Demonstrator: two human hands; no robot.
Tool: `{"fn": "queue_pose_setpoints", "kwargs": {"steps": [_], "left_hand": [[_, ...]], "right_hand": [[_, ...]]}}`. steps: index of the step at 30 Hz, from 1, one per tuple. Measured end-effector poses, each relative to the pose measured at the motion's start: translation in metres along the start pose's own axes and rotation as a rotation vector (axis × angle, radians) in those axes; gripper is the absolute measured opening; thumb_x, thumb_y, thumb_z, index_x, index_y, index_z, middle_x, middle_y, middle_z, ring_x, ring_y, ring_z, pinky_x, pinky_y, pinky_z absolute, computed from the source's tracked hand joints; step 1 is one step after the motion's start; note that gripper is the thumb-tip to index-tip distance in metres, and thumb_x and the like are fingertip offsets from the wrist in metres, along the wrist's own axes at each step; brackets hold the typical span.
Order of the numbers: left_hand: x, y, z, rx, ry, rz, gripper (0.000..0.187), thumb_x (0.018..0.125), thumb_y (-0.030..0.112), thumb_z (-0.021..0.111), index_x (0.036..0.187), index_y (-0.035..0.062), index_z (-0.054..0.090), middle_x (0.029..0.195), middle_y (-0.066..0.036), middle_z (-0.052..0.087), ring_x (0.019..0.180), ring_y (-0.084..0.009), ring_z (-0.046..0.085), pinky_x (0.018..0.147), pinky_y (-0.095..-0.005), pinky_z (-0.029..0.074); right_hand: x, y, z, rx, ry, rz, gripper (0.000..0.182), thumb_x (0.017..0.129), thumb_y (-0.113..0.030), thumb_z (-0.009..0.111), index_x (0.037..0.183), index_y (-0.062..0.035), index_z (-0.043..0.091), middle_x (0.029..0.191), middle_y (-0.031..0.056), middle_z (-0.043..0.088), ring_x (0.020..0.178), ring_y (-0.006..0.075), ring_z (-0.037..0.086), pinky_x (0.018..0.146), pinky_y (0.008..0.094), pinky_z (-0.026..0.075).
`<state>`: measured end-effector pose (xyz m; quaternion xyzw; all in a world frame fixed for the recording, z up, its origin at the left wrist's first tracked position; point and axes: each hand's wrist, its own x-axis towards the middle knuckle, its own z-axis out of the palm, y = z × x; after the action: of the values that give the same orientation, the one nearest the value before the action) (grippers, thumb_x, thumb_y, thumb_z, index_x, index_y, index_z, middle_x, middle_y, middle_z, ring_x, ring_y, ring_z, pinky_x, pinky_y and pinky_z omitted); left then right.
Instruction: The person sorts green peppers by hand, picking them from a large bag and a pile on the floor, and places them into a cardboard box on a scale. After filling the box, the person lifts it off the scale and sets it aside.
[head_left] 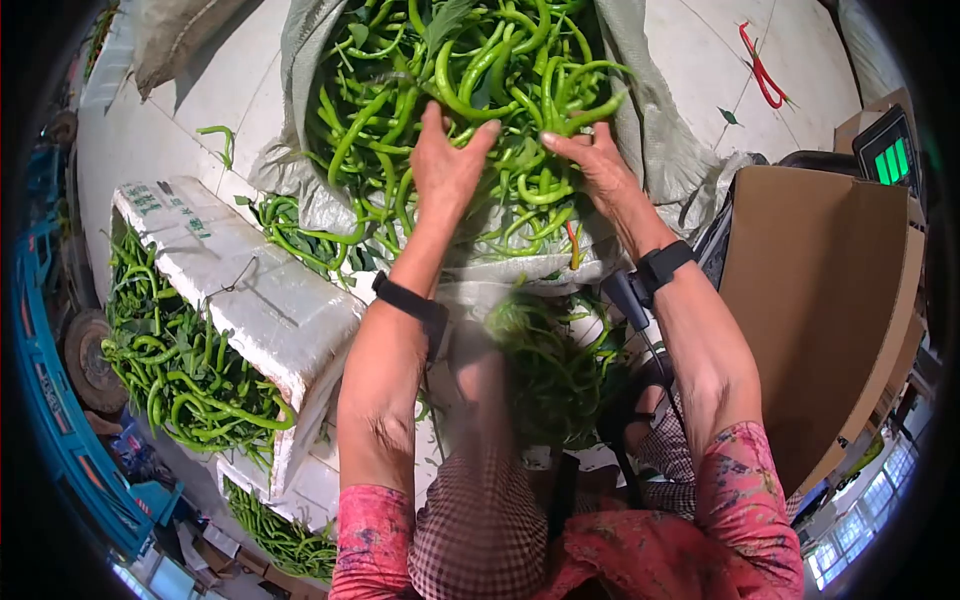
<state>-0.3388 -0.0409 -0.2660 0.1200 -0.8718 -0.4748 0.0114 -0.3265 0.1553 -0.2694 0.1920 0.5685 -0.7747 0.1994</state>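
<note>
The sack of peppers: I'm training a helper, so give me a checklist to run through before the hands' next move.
1. Sack open: ok, its mouth is spread wide.
2. Both hands at the peppers: ok, left hand and right hand reach in among them.
3. Firm grip: cannot tell, the fingers are partly hidden.
4. All green: not ok, an orange-red pepper shows at the sack's near side.
5. Floor free of strays: not ok, red peppers lie to the right and a green pepper to the left.
6. Display reading: cannot tell, though it glows green.
</note>
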Motion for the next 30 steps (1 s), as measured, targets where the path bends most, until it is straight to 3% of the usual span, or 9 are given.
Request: {"fn": "queue_pose_setpoints", "kwargs": {"steps": [3,7,9,13,18,20,22,26,30], "left_hand": [[0.004,-0.005,0.019,-0.018,0.106,0.051,0.051,0.071,0.035,0.077,0.096,-0.0035,0.057,0.094,-0.022,0.061,0.088,-0.0414,0.058,0.080,-0.0476,0.045],[0.007,-0.003,0.027,0.070,0.172,0.087,0.047,0.072,0.033,0.076,0.097,-0.0026,0.059,0.093,-0.020,0.064,0.090,-0.0389,0.061,0.080,-0.0443,0.046],[0.002,0.004,0.020,-0.264,0.032,-0.026,0.047,0.072,0.032,0.076,0.101,-0.0020,0.060,0.095,-0.019,0.066,0.089,-0.0366,0.063,0.081,-0.0422,0.047],[-0.029,0.028,-0.008,-0.363,-0.098,-0.038,0.040,0.074,0.021,0.075,0.104,-0.0008,0.061,0.091,-0.011,0.066,0.085,-0.0181,0.061,0.079,-0.0310,0.047],[-0.089,0.039,-0.041,-0.620,-0.200,-0.263,0.044,0.077,0.014,0.074,0.114,-0.0002,0.056,0.101,-0.009,0.065,0.091,-0.0156,0.061,0.084,-0.0287,0.047],[-0.104,0.008,-0.030,-0.520,-0.242,-0.289,0.046,0.077,0.014,0.073,0.116,-0.0028,0.054,0.105,-0.013,0.064,0.095,-0.0175,0.060,0.086,-0.0310,0.047],[-0.118,-0.014,-0.031,-0.325,-0.186,-0.307,0.051,0.079,0.014,0.070,0.122,-0.0036,0.050,0.111,-0.016,0.061,0.101,-0.0212,0.058,0.091,-0.0330,0.044],[-0.141,-0.020,-0.051,-0.232,0.135,-0.234,0.062,0.083,0.006,0.062,0.137,-0.0035,0.034,0.134,-0.019,0.044,0.119,-0.0262,0.047,0.103,-0.0332,0.036],[-0.132,0.011,-0.069,-0.053,0.194,0.107,0.061,0.082,0.002,0.060,0.138,-0.0009,0.036,0.134,-0.019,0.043,0.121,-0.0296,0.046,0.102,-0.0389,0.037]], "right_hand": [[0.006,0.003,0.011,-0.013,-0.026,0.013,0.074,0.069,-0.021,0.083,0.128,0.0011,0.045,0.110,0.0119,0.062,0.096,0.0196,0.061,0.084,0.0315,0.049],[0.023,0.008,0.018,-0.240,-0.021,-0.063,0.065,0.069,-0.011,0.080,0.125,0.0011,0.049,0.106,0.0109,0.064,0.091,0.0192,0.062,0.082,0.0295,0.049],[0.015,0.007,0.026,-0.163,-0.002,-0.001,0.062,0.070,-0.010,0.078,0.125,0.0011,0.050,0.106,0.0105,0.064,0.090,0.0193,0.062,0.082,0.0297,0.049],[-0.040,-0.023,0.036,-0.182,-0.115,0.036,0.057,0.073,-0.008,0.072,0.125,0.0001,0.051,0.108,0.0087,0.062,0.096,0.0179,0.059,0.087,0.0298,0.046],[-0.084,-0.022,0.008,-0.063,-0.149,-0.004,0.056,0.077,-0.011,0.071,0.127,0.0013,0.048,0.112,0.0088,0.061,0.100,0.0176,0.058,0.092,0.0299,0.044],[-0.073,0.010,-0.020,-0.086,0.010,0.190,0.054,0.079,-0.011,0.070,0.127,0.0013,0.049,0.113,0.0085,0.061,0.102,0.0162,0.057,0.092,0.0306,0.043],[-0.077,0.026,-0.031,-0.137,0.082,0.096,0.047,0.081,-0.013,0.069,0.123,-0.0005,0.052,0.107,0.0057,0.062,0.098,0.0141,0.056,0.088,0.0301,0.044],[-0.080,0.051,-0.053,-0.029,0.175,0.224,0.045,0.078,-0.016,0.074,0.116,-0.0006,0.054,0.102,0.0067,0.062,0.095,0.0168,0.058,0.086,0.0309,0.046],[-0.084,0.056,-0.022,0.046,0.297,-0.006,0.057,0.074,-0.014,0.080,0.119,0.0023,0.048,0.099,0.0094,0.064,0.086,0.0169,0.062,0.079,0.0285,0.050]]}}
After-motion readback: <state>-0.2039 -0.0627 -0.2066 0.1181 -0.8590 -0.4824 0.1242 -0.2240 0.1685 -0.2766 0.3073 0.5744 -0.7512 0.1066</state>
